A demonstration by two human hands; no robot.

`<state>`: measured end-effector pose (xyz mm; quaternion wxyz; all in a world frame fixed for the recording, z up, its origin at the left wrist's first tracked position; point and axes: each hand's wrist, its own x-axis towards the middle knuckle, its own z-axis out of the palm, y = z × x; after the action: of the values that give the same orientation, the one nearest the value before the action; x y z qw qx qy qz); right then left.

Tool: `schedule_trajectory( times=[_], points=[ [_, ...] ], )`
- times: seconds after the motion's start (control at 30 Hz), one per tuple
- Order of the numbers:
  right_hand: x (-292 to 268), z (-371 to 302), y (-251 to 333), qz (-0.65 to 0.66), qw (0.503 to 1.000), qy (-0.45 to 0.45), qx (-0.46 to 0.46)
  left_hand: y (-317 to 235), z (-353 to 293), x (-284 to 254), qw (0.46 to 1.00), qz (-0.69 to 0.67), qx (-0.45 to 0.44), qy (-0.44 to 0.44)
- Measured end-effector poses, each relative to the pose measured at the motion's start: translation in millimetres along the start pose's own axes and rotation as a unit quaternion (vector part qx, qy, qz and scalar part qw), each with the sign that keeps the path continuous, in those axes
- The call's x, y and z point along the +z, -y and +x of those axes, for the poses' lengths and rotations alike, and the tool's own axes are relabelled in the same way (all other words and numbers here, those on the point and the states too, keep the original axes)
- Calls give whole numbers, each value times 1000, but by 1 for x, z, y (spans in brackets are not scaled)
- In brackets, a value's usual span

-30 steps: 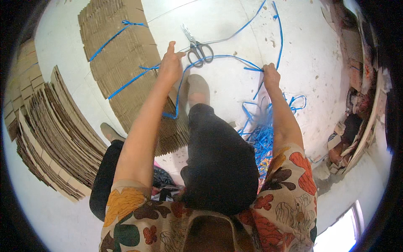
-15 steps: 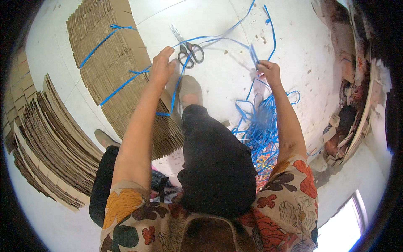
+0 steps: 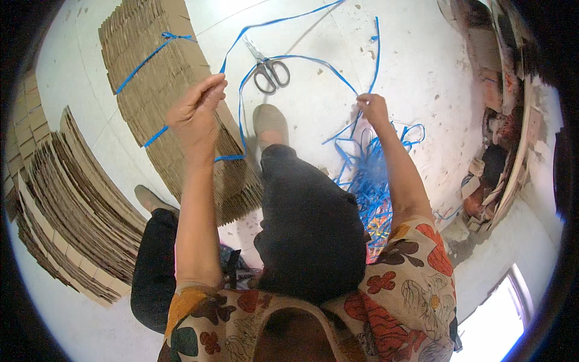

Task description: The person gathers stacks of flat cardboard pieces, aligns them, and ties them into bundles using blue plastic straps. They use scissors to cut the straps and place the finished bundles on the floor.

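Note:
My left hand (image 3: 196,114) is raised above the long stack of folded cardboard (image 3: 154,78), its fingers closed on a blue plastic strap (image 3: 265,23). From there the strap runs up toward the top of the view. My right hand (image 3: 374,110) pinches another stretch of blue strap (image 3: 316,60) at the right. That stretch arcs back over the scissors and bends down to the near part of the stack. Blue strap tied in a knot (image 3: 170,36) crosses the stack's far part; a second band is partly hidden by my left hand. Black-handled scissors (image 3: 271,73) lie partly open on the floor.
A tangled heap of blue strap (image 3: 374,181) lies below my right forearm. More cardboard stacks (image 3: 84,199) stand at the left. Scraps and boards (image 3: 497,151) line the right wall. My shoe (image 3: 269,120) is beside the tied stack.
My left hand has moved left and toward me, drawing the strap over the stack. My right hand has shifted slightly left and down, still pinching strap.

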<state>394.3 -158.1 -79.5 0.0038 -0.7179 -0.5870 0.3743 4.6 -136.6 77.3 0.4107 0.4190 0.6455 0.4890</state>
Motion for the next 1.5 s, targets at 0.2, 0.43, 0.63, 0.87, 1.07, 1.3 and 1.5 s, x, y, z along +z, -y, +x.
schedule_trajectory(
  times=[0.2,0.43,0.63,0.87,1.07,1.3,1.5],
  points=[
    [18,-16,12,-100,972,-27,-212,-11,-4,-28,990,-138,-42,7],
    [68,-29,10,-231,951,9,-207,-25,-14,-51,955,-290,-36,47],
    [60,-34,-10,-241,952,-102,-156,-86,-35,-92,940,-315,113,63],
    [-125,-118,207,-144,785,-472,-374,-170,-106,-143,933,-301,195,37],
    [-146,-224,358,511,729,177,-418,-227,-150,-133,954,-292,63,-31],
    [-107,-293,408,458,676,353,-456,-258,-201,-162,904,-423,58,28],
    [-69,-331,410,590,585,431,-352,-222,-225,-163,899,-392,134,-139]
  ],
)
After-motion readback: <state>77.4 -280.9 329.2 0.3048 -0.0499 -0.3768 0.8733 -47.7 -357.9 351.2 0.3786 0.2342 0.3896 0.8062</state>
